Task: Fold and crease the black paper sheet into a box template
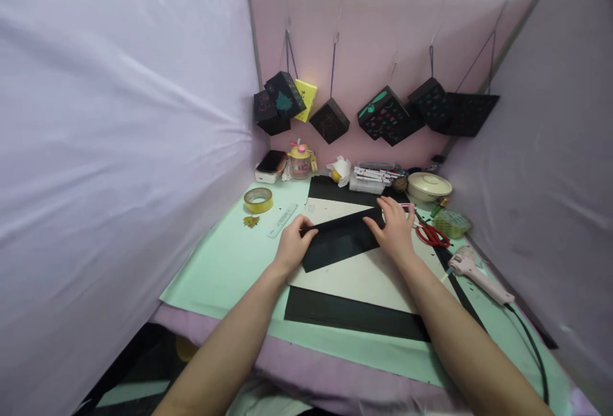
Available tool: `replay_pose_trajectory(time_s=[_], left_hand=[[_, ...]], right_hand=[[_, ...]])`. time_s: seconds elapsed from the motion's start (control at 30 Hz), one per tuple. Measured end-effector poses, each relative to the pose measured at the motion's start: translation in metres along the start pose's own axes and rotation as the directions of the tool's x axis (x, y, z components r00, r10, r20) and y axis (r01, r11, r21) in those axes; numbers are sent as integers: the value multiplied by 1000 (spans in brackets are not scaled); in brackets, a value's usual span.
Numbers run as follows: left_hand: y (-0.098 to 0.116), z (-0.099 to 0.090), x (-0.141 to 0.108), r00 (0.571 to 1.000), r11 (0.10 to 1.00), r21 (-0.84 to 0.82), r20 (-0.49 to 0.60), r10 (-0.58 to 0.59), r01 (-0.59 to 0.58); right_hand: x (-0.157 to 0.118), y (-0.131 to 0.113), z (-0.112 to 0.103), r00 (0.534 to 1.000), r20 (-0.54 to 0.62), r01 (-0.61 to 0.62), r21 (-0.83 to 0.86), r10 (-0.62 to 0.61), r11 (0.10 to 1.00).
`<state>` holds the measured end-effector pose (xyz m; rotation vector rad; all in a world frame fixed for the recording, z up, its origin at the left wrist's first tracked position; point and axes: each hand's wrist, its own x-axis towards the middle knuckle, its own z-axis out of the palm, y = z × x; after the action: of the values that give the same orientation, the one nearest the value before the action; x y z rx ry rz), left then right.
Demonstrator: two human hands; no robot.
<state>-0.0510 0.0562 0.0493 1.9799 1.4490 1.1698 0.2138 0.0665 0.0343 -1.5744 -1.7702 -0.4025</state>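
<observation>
A folded-looking piece of black card [341, 243] is held between my two hands above a white board [354, 280]. My left hand [292, 243] pinches its left end between thumb and fingers. At the right end, my right hand [395, 227] grips the upper edge, its thumb on the near face and its fingers behind. Under the board, black sheet [354, 315] sticks out along the near side. Red-handled scissors [432, 235] lie just right of my right hand. A clear ruler [283, 220] rests left of the board.
Yellow tape [258, 200] and a small leaf [251, 221] lie at left. A glue gun [481, 278] with a cord is at right. A drink bottle [301, 161], a tray of pens [371, 178] and a lidded bowl [430, 186] stand behind. Black boxes [329, 121] hang from strings.
</observation>
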Motion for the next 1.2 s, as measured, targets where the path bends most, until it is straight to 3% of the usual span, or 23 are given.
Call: replay_pose_trajectory(time_s=[0.1,0.23,0.33,0.5,0.63,0.77,0.9,1.03,1.2], left_hand=[[7,4,-8,988,973,-177,-56,142,-150],[13,11,-20,954,931,-214,-94,283,-297],[15,12,-24,933,912,-196,-99,347,-360],[14,7,-25,858,841,-173,-67,509,-512],[12,6,-26,841,828,-145,-99,532,-541],[6,1,-22,869,870,-112,-198,453,-479],[-2,-12,-14,894,914,-114,-283,346,-390],[-6,-23,-8,915,937,-148,-306,262,-317],[-6,-26,-6,937,948,-159,-266,228,-276]], right_hand=[[-3,-39,-18,970,-36,244,123,-242,962],[-12,-78,-26,920,10,378,237,-391,895],[-17,-84,-27,910,-27,405,274,-414,872],[-18,-81,-31,912,-61,405,289,-406,867],[-15,-80,-35,900,-74,433,259,-429,864],[-5,-57,-40,924,-63,382,198,-378,902],[6,-4,-43,965,-30,263,93,-261,960],[13,39,-44,985,-107,142,26,-139,990],[15,48,-47,991,-97,101,51,-96,994]])
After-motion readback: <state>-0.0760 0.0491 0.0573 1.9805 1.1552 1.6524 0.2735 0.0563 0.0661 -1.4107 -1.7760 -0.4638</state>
